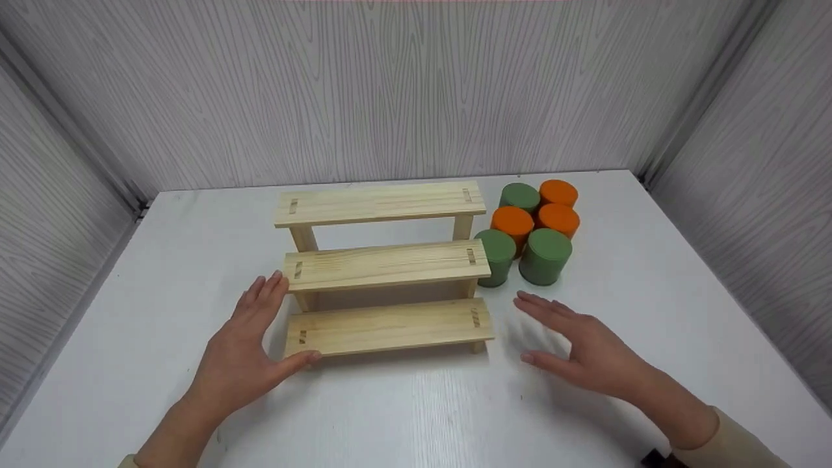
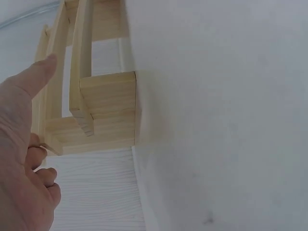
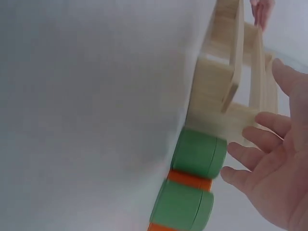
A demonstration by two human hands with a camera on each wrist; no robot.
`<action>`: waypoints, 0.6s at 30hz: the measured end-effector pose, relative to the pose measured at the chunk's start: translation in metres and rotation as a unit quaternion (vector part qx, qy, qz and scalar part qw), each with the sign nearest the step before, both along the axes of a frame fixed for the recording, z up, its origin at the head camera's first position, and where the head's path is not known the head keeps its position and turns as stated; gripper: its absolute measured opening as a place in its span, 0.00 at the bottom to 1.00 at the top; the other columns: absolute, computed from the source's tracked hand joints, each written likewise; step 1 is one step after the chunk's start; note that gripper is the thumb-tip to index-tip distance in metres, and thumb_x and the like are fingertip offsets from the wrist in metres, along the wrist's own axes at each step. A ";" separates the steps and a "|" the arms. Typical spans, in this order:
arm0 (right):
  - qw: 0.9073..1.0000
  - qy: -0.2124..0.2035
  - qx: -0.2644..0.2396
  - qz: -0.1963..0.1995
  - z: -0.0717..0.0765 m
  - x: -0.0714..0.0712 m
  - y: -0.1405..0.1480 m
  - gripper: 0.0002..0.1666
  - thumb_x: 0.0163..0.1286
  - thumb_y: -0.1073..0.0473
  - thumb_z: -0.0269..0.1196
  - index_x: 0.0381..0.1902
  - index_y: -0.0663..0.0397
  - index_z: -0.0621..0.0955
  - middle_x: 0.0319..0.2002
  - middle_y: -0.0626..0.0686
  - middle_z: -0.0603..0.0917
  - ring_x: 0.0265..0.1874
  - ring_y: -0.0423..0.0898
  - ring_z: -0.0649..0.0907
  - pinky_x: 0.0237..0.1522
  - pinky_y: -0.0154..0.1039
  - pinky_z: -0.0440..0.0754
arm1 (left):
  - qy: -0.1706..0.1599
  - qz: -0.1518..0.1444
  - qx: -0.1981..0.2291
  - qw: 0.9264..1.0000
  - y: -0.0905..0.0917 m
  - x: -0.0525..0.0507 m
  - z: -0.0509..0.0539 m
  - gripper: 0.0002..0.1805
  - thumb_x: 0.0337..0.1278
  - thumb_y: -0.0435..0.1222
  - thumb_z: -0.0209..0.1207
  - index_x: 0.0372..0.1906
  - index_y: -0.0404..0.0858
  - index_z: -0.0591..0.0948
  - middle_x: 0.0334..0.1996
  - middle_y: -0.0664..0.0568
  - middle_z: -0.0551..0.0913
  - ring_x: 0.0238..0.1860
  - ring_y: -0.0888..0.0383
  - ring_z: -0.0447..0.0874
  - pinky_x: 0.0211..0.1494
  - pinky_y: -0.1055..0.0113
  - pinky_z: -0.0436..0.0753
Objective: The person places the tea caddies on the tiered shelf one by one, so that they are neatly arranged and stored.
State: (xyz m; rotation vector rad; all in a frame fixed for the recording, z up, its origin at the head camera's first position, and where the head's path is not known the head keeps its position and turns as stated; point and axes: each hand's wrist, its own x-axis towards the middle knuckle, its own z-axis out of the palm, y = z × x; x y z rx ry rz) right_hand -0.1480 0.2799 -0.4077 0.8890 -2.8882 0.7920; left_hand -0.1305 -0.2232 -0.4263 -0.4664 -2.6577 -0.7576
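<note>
A three-step light wooden shelf stand stands in the middle of the white table. At its left side is my left hand, fingers extended by the end of the middle step and thumb near the front of the lowest one. In the left wrist view the left hand is close to the step ends; whether it touches them I cannot tell. My right hand hovers right of the stand, thumb and fingers spread, holding nothing. Beyond its fingertips are green canisters and orange canisters.
The canisters form a close cluster at the stand's back right, one green canister right beside its side. Pale wood-grain panels wall the table at the back and both sides. A small dark object shows near the right sleeve.
</note>
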 end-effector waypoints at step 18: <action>0.968 0.007 -0.147 -0.203 0.009 -0.071 0.047 0.49 0.70 0.41 0.74 0.82 0.45 0.68 0.75 0.54 0.76 0.70 0.56 0.79 0.69 0.60 0.78 | -0.025 -0.037 0.034 0.998 -0.016 -0.008 -0.006 0.70 0.34 0.50 0.87 0.86 0.51 0.59 0.84 0.58 0.61 0.84 0.55 0.54 0.75 0.81 0.61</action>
